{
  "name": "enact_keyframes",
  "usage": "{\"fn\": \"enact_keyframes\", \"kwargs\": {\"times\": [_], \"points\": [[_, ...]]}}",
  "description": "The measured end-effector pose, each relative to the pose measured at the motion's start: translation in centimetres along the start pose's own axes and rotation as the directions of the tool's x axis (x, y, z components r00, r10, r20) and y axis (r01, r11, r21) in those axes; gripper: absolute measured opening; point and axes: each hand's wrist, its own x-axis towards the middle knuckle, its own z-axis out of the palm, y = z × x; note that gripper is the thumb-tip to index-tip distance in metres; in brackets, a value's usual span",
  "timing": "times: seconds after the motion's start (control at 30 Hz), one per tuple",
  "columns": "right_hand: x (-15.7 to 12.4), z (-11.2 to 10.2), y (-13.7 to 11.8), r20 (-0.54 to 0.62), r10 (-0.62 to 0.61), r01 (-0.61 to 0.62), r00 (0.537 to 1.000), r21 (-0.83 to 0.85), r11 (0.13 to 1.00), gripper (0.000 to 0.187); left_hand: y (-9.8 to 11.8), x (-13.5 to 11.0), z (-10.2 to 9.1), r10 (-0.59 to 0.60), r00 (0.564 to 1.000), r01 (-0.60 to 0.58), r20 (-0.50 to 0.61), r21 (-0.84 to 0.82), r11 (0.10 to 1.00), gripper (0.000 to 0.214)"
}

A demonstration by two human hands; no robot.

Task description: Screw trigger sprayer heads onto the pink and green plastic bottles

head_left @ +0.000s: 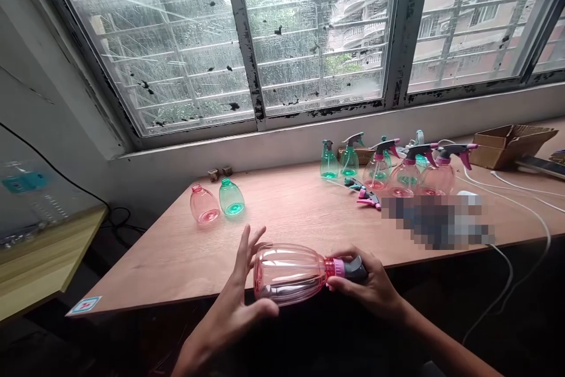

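Note:
A pink transparent spray bottle (289,273) lies sideways in front of me at the near edge of the wooden table (286,212). My left hand (236,300) cups its base, thumb under the body and fingers spread upward. My right hand (368,286) is closed around the pink collar and grey trigger head (353,268) at the bottle's neck. Two capless bottles, one pink (203,204) and one green (231,197), stand farther back on the left.
Several assembled green and pink spray bottles (404,174) stand at the back right, with loose trigger heads (364,192) lying before them. A cardboard box (507,144), white cables (521,194) and a phone (541,165) sit at far right. A dirty window spans the back wall.

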Motion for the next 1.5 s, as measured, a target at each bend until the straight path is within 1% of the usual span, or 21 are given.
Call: {"fn": "enact_keyframes", "kwargs": {"times": [0.07, 0.1, 0.17, 0.2, 0.27, 0.37, 0.43, 0.47, 0.53, 0.6, 0.63, 0.7, 0.77, 0.83, 0.9, 0.97, 1.03, 1.17, 1.33, 1.43, 1.5], "points": [[0.0, 0.0, 0.1, -0.037, -0.069, 0.064, 0.997, -0.106, 0.992, 0.027, -0.2, 0.2, -0.4, -0.068, 0.997, 0.069, 0.048, -0.021, 0.997, 0.092], [0.0, -0.1, 0.2, -0.051, -0.086, 0.078, 0.995, -0.131, 0.988, 0.026, -0.2, 0.2, -0.6, -0.099, 0.992, 0.1, 0.081, -0.01, 0.995, 0.084], [0.1, -0.1, 0.2, -0.065, -0.074, 0.066, 0.995, -0.117, 0.991, 0.026, -0.2, 0.2, -0.9, -0.145, 0.982, 0.142, 0.124, 0.031, 0.989, 0.07], [0.1, -0.1, 0.3, -0.067, -0.053, 0.047, 0.996, -0.087, 0.995, 0.026, -0.2, 0.2, -0.9, -0.158, 0.98, 0.153, 0.124, 0.05, 0.987, 0.066], [0.2, -0.1, 0.3, -0.063, 0.006, -0.006, 0.998, 0.004, 1.0, 0.026, 0.0, 0.1, -0.8, -0.148, 0.984, 0.141, 0.096, 0.071, 0.987, 0.07], [0.4, -0.2, 0.3, -0.021, 0.105, -0.101, 0.994, 0.163, 0.982, 0.027, 0.5, -0.2, -0.3, -0.057, 0.996, 0.05, 0.063, 0.097, 0.994, 0.086], [0.4, -0.3, 0.3, 0.009, 0.145, -0.143, 0.989, 0.244, 0.959, 0.027, 0.9, -0.4, 0.1, 0.002, 0.999, -0.008, 0.054, 0.11, 0.994, 0.089], [0.4, -0.3, 0.3, 0.011, 0.151, -0.149, 0.988, 0.265, 0.953, 0.027, 1.0, -0.5, 0.3, 0.008, 0.999, -0.014, 0.053, 0.108, 0.994, 0.091], [0.3, -0.4, 0.3, -0.007, 0.143, -0.136, 0.99, 0.261, 0.956, 0.026, 0.8, -0.5, 0.6, -0.013, 0.999, 0.01, 0.05, 0.069, 0.998, 0.098], [0.2, -0.4, 0.2, -0.052, 0.11, -0.099, 0.993, 0.192, 0.976, 0.025, 0.4, -0.5, 0.6, -0.059, 0.997, 0.058, 0.059, 0.006, 0.998, 0.104], [0.1, -0.4, 0.2, -0.08, 0.086, -0.075, 0.993, 0.14, 0.987, 0.025, 0.1, -0.4, 0.5, -0.079, 0.995, 0.08, 0.064, -0.013, 0.997, 0.1], [-0.1, -0.4, 0.0, -0.126, 0.036, -0.032, 0.991, 0.037, 0.999, 0.027, -0.3, -0.4, 0.4, -0.118, 0.991, 0.118, 0.058, -0.012, 0.993, 0.085], [-0.2, -0.3, -0.1, -0.137, 0.019, -0.019, 0.99, 0.0, 1.0, 0.029, -0.3, -0.3, 0.2, -0.139, 0.989, 0.139, 0.042, 0.007, 0.99, 0.075], [-0.2, -0.2, -0.1, -0.104, 0.058, -0.052, 0.993, 0.064, 0.997, 0.027, 0.0, -0.3, 0.0, -0.109, 0.994, 0.108, 0.026, 0.027, 0.994, 0.08], [-0.1, -0.2, 0.0, -0.051, 0.118, -0.108, 0.992, 0.175, 0.979, 0.025, 0.4, -0.2, 0.0, -0.025, 1.0, 0.024, 0.012, 0.066, 0.998, 0.087], [-0.1, -0.2, 0.2, -0.016, 0.164, -0.154, 0.986, 0.27, 0.95, 0.026, 0.6, -0.1, 0.1, 0.062, 0.998, -0.062, 0.005, 0.113, 0.992, 0.086], [0.0, -0.2, 0.2, -0.016, 0.182, -0.169, 0.983, 0.308, 0.936, 0.028, 0.5, 0.0, 0.2, 0.093, 0.995, -0.095, 0.017, 0.13, 0.987, 0.084], [0.0, -0.3, 0.0, -0.037, 0.179, -0.16, 0.983, 0.298, 0.941, 0.031, 0.1, 0.1, 0.4, 0.066, 0.998, -0.068, 0.025, 0.064, 0.996, 0.083], [0.1, -0.2, -0.2, 0.013, 0.194, -0.192, 0.981, 0.242, 0.951, 0.03, 0.5, -0.1, 0.2, 0.081, 0.995, -0.085, 0.06, 0.064, 0.994, 0.077], [-0.1, -0.1, -0.3, 0.043, 0.207, -0.211, 0.977, 0.242, 0.947, 0.029, 0.8, -0.3, 0.1, 0.092, 0.992, -0.102, 0.088, 0.116, 0.988, 0.089], [-0.2, -0.1, -0.4, 0.046, 0.201, -0.206, 0.978, 0.239, 0.949, 0.028, 0.9, -0.3, 0.2, 0.102, 0.993, -0.108, 0.066, 0.104, 0.989, 0.101]]}}
